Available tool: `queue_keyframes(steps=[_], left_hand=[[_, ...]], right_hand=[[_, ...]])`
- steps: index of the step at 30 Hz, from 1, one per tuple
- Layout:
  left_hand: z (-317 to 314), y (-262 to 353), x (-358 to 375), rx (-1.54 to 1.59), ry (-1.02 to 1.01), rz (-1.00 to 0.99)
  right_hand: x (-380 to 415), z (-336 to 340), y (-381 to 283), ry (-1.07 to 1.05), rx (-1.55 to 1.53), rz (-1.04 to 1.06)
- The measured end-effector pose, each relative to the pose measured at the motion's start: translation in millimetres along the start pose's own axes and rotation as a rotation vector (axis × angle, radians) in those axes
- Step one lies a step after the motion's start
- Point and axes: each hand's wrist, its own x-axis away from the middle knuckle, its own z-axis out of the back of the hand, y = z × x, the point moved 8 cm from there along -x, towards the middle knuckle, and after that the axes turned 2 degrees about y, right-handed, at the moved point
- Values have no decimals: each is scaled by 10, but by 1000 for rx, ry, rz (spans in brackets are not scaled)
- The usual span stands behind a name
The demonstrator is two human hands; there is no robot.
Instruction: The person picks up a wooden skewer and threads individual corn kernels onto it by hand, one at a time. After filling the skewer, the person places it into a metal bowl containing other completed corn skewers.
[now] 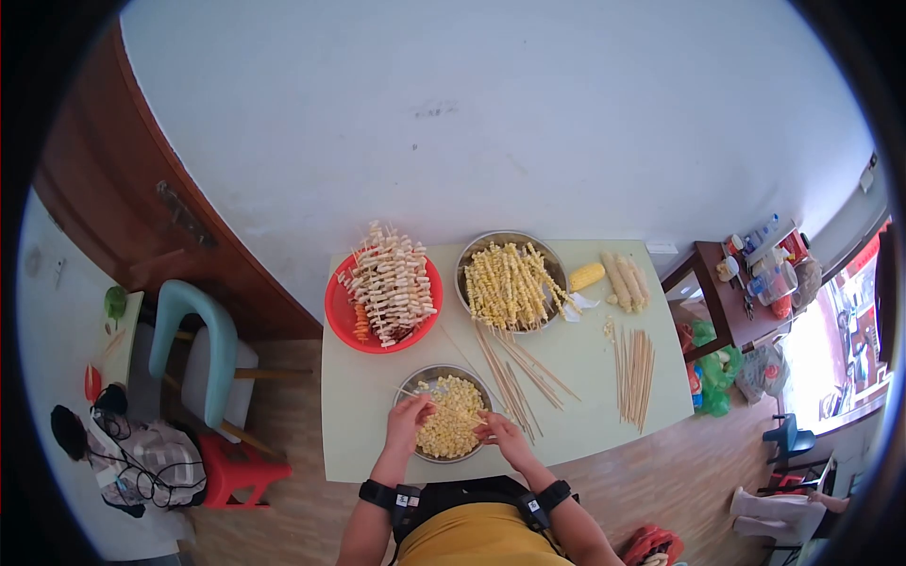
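Observation:
A metal bowl of loose yellow corn kernels (451, 426) stands near the table's front edge. Over its left side, my left hand (411, 419) has its fingers closed on a thin wooden skewer (406, 391). At the bowl's right side my right hand (500, 436) has its fingertips pinched together among the kernels; anything between them is too small to make out. Behind, a larger metal bowl (511, 234) holds many kernel-threaded skewers (510, 288). Bare skewers (517, 377) lie on the table to the right of the kernels.
A red bowl (336, 321) of skewered pale pieces stands at the table's back left. At the back right are a yellow corn cob (586, 276), pale cobs (625, 281) and more bare skewers (634, 377). A teal chair (212, 349) and red stool (238, 472) stand left.

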Motion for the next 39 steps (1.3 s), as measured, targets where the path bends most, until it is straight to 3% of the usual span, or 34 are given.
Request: queue_keyframes(steps=[1, 3, 4, 5, 6, 7, 9, 11, 13, 15, 16, 18, 21, 25, 27, 28, 30, 31, 33, 39], left_hand=[[-27, -21, 16, 0, 0, 0], [-416, -355, 148, 140, -306, 301], [-529, -402, 216, 139, -309, 301], [-721, -529, 374, 204, -405, 444], [-854, -614, 508, 269, -500, 586], [-845, -639, 483, 265, -501, 588], [-845, -722, 439, 132, -573, 566], [-841, -597, 508, 5, -506, 544], [-735, -634, 436, -124, -442, 524], [-333, -540, 68, -451, -177, 52], [-221, -619, 43, -455, -182, 52], [-215, -306, 159, -1550, 26, -597], [-213, -366, 161, -1610, 15, -577], [-181, -461, 35, -1609, -86, -386], [-19, -461, -52, -1311, 19, -264], [26, -500, -126, -1313, 17, -263], [96, -497, -213, -868, -30, -245], [91, -465, -200, -868, -26, -247], [105, -637, -164, -296, -41, 121], [49, -625, -64, -182, -94, 181]], right_hand=[[21, 2, -76, 16, 86, 41], [55, -112, -193, -4, 177, 128], [76, -180, -282, -25, 269, 213], [80, -205, -322, -25, 268, 213], [105, -234, -462, -2, 353, 349], [146, -258, -571, 25, 436, 486], [124, -149, -478, 29, 502, 520], [58, -122, -359, 19, 568, 557], [-10, 169, -226, 287, 252, 425], [-5, 231, -294, 279, 147, 360], [-10, 267, -287, 272, 43, 295], [18, 276, -285, 263, 56, 280], [2, 216, -190, 226, 94, 242], [0, 200, -143, 201, 106, 210], [19, 185, -173, 201, 100, 211], [27, 179, -184, 197, 98, 212], [36, 132, -179, 179, 93, 218], [30, 94, -201, 159, 90, 228], [55, 8, -278, 126, 87, 244], [28, -152, -343, 31, 88, 257]])
